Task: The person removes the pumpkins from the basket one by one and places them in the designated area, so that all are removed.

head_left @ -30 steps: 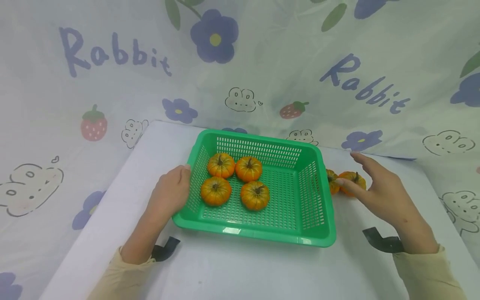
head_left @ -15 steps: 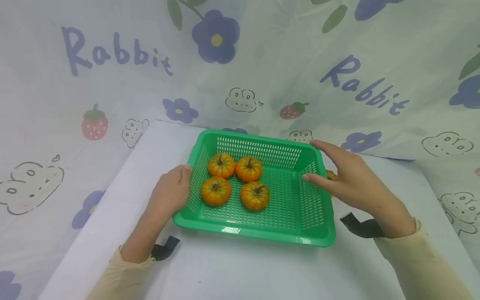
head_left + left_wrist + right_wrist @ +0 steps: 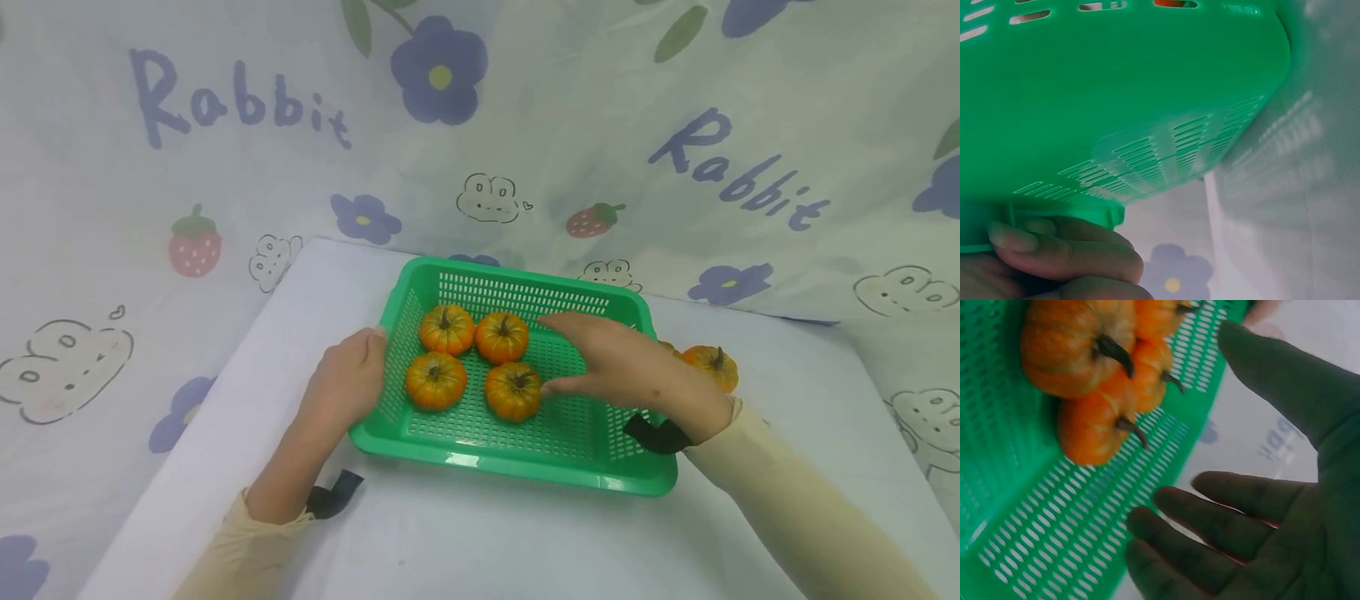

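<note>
A green slotted plastic basket (image 3: 517, 479) stands on the table with several small orange pumpkins in its left half, among them a front one (image 3: 513, 392) and a back one (image 3: 502, 338). My left hand (image 3: 347, 375) grips the basket's left rim; the left wrist view shows its fingers (image 3: 1072, 253) curled under that rim. Over the basket's right half hovers my right hand (image 3: 615, 362), thumb and fingers spread, holding nothing. Its thumb tip appears near the front right pumpkin; whether they touch I cannot tell. The right wrist view shows the palm bare beside the pumpkins (image 3: 1094, 422).
Right of the basket, on the white table (image 3: 480, 550), lies another pumpkin (image 3: 712, 367), with part of one more showing behind my right wrist. A printed cloth (image 3: 525, 108) hangs behind the table. Black curved pieces (image 3: 333, 496) show at both wrists.
My right hand has moved left from beside the pumpkins outside, across the right rim, to over the basket's inside. The left hand stays on the rim, and the basket has hardly moved.
</note>
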Action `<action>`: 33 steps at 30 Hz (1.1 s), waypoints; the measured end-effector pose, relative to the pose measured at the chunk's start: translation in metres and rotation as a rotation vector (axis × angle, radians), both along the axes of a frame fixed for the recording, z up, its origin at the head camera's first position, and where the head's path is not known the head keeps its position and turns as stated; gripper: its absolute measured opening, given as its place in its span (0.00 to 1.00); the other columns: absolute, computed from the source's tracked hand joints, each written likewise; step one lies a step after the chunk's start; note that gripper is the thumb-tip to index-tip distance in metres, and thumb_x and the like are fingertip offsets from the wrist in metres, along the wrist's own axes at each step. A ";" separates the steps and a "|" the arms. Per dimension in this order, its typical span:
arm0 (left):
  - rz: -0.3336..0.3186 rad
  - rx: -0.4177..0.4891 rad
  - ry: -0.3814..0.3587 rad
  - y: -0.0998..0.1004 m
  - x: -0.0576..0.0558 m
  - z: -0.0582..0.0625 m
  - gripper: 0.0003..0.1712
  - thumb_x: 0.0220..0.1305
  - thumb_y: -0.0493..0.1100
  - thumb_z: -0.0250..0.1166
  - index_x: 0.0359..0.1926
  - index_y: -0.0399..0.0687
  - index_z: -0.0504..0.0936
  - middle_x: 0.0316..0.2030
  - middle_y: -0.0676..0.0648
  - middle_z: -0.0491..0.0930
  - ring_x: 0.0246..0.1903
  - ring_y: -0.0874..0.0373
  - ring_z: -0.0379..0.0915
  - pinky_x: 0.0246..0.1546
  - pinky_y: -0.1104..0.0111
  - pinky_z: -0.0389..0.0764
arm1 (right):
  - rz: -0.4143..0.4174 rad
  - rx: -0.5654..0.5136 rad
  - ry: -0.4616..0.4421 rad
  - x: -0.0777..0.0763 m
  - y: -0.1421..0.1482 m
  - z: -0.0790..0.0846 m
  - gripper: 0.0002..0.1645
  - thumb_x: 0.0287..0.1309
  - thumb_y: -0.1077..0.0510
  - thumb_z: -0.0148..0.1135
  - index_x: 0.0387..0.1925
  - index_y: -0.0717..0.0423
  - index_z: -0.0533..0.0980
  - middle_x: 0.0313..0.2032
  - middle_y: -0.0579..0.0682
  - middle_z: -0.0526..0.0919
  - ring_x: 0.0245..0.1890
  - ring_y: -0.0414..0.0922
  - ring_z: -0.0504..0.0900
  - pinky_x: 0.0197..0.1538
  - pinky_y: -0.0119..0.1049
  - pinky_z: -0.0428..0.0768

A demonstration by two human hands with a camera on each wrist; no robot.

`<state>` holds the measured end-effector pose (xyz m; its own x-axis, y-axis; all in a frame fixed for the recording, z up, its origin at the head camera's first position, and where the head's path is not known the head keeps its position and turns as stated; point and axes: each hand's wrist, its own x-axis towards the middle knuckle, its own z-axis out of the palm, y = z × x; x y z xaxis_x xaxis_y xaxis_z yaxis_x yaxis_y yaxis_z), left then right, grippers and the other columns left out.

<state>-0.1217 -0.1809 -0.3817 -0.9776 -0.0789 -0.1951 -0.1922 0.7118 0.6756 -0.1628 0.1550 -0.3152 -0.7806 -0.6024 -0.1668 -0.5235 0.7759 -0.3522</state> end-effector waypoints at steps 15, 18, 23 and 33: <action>-0.003 0.002 0.000 0.001 0.000 -0.002 0.31 0.84 0.61 0.33 0.39 0.45 0.72 0.27 0.42 0.72 0.24 0.49 0.72 0.25 0.61 0.76 | 0.050 0.117 -0.181 -0.015 -0.021 -0.033 0.51 0.56 0.44 0.81 0.75 0.55 0.67 0.73 0.52 0.71 0.73 0.54 0.69 0.71 0.54 0.69; -0.001 -0.002 0.004 0.001 -0.001 -0.002 0.31 0.84 0.62 0.32 0.39 0.45 0.72 0.27 0.42 0.71 0.25 0.49 0.71 0.25 0.61 0.76 | 0.050 0.129 -0.208 -0.015 -0.022 -0.038 0.51 0.55 0.45 0.81 0.75 0.53 0.67 0.72 0.52 0.73 0.71 0.53 0.71 0.70 0.54 0.71; -0.005 0.003 0.005 0.002 -0.001 -0.001 0.32 0.84 0.62 0.32 0.39 0.45 0.72 0.27 0.42 0.71 0.24 0.50 0.71 0.25 0.61 0.75 | 0.033 0.133 -0.231 -0.016 -0.020 -0.044 0.52 0.54 0.45 0.82 0.75 0.49 0.67 0.69 0.52 0.76 0.67 0.53 0.75 0.67 0.55 0.74; -0.012 0.003 0.000 0.002 0.000 0.003 0.32 0.84 0.63 0.31 0.39 0.45 0.71 0.27 0.43 0.71 0.25 0.50 0.71 0.24 0.61 0.74 | 0.068 0.112 -0.242 -0.020 -0.019 -0.051 0.52 0.55 0.46 0.82 0.76 0.52 0.66 0.70 0.52 0.75 0.68 0.53 0.74 0.69 0.54 0.72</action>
<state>-0.1216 -0.1790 -0.3786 -0.9786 -0.0666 -0.1949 -0.1834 0.7123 0.6775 -0.1830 0.1363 -0.3660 -0.6680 -0.6196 -0.4121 -0.4868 0.7827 -0.3878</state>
